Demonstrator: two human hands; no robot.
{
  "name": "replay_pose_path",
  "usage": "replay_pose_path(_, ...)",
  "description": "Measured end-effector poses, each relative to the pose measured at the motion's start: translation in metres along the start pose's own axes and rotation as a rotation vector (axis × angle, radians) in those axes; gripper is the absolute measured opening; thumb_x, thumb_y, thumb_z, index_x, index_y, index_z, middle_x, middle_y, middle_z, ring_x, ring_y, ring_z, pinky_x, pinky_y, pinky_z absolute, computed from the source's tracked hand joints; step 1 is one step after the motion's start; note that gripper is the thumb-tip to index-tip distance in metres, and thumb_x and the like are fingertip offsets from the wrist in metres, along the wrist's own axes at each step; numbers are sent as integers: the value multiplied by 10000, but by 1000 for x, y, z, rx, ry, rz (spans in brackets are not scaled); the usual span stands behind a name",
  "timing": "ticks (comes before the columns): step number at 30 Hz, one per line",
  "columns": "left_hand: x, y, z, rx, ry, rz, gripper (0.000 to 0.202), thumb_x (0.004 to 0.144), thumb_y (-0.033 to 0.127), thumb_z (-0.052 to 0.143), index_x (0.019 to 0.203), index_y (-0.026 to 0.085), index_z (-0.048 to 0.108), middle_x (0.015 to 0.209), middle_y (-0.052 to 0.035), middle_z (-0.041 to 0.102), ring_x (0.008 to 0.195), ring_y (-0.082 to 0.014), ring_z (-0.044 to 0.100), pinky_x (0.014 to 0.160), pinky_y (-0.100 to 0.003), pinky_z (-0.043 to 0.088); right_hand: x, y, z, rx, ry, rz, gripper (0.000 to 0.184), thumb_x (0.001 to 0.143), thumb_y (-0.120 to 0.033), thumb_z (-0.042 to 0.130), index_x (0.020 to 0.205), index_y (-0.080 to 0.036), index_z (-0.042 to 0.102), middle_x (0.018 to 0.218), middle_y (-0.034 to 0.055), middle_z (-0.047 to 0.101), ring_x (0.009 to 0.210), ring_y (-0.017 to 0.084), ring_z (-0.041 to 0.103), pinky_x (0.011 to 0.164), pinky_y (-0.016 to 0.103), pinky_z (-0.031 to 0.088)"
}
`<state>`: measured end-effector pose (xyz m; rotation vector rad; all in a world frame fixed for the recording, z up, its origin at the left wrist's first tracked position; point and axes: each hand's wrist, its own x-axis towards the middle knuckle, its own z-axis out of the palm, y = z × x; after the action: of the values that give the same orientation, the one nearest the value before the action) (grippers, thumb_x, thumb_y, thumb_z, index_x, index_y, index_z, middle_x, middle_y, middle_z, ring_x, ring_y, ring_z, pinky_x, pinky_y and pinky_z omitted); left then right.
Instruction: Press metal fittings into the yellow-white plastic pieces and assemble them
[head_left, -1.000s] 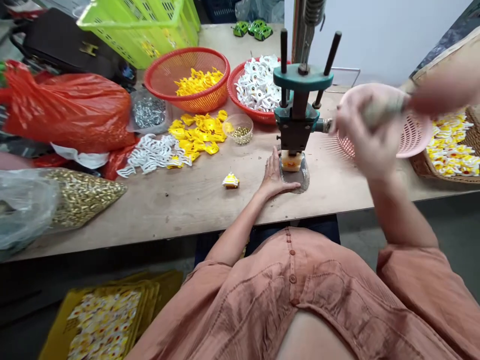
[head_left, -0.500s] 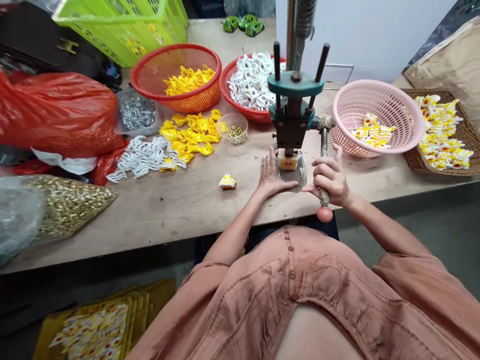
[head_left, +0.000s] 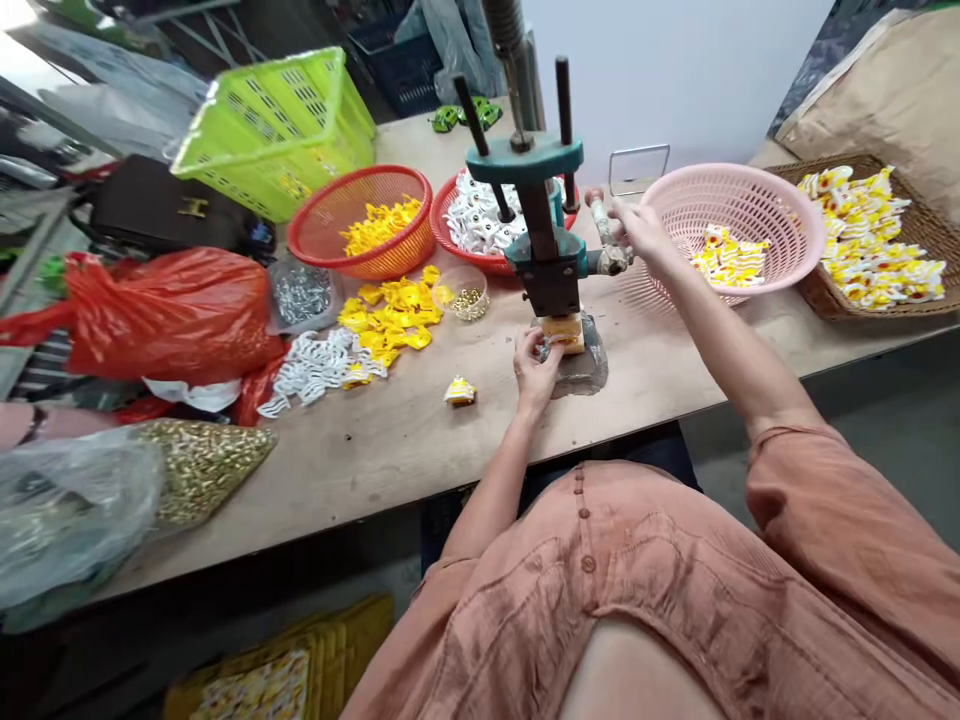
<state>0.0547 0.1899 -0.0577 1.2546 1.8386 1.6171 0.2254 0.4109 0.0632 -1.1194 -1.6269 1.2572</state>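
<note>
My left hand (head_left: 535, 366) is at the pale block (head_left: 564, 332) under the hand press (head_left: 546, 235). Its thumb and fingers are pinched at the block's front left side, and the small thing in them is too hidden to name. Beside the raised press lever (head_left: 600, 214), my right hand (head_left: 643, 236) has its fingers stretched toward the handle, against or close to it and not wrapped round. A grey base plate (head_left: 589, 372) lies under the block. To the left, one yellow-and-white striped toy piece (head_left: 460, 390) sits alone on the table.
Baskets stand behind: red with yellow parts (head_left: 360, 222), red with white parts (head_left: 487, 215), pink (head_left: 780, 270) and brown wicker (head_left: 814, 290) with striped pieces. Loose yellow parts (head_left: 397, 315), white strips (head_left: 319, 370), a tub of brass bits (head_left: 469, 300) and a bag of brass bits (head_left: 202, 465) lie left.
The press lever has swung from pointing down toward me to up and back, my right hand rising with it. My left hand's spread fingers have closed into a pinch at the block. The view has shifted.
</note>
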Motion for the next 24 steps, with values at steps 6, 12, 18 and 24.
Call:
replay_pose_path(6,-38,27,-23,-394,-322,-329,534,875,580,848,1234,188,795,1050,-87,829,734,-147,739,676,-276,625,-152,46,-9,87,26,-85,495,911,-732,751,1012,-247,759,782,11,704,737,165,705,722,305,616)
replay_pose_path(12,-70,54,-20,-439,-589,-230,748,822,569,932,1484,306,703,1531,-105,709,1402,-308,703,1195,-459,593,-238,69,29,188,-99,-195,474,861,-623,867,1184,-279,819,1092,57,796,940,199,752,872,368,665)
replay_pose_path(18,-84,62,-18,-143,-426,1,643,898,549,873,1459,277,717,1377,-112,724,1309,-276,720,1151,-423,598,-243,62,19,-11,-36,-317,345,986,-559,754,1212,-310,830,1127,72,757,1059,226,733,984,418,643)
replay_pose_path(24,-88,72,-21,120,-312,225,501,945,421,841,1413,276,733,1189,-70,716,1090,-218,722,996,-374,616,-242,48,20,-114,41,-383,204,992,-480,750,1014,-297,836,962,63,726,963,242,690,930,464,623)
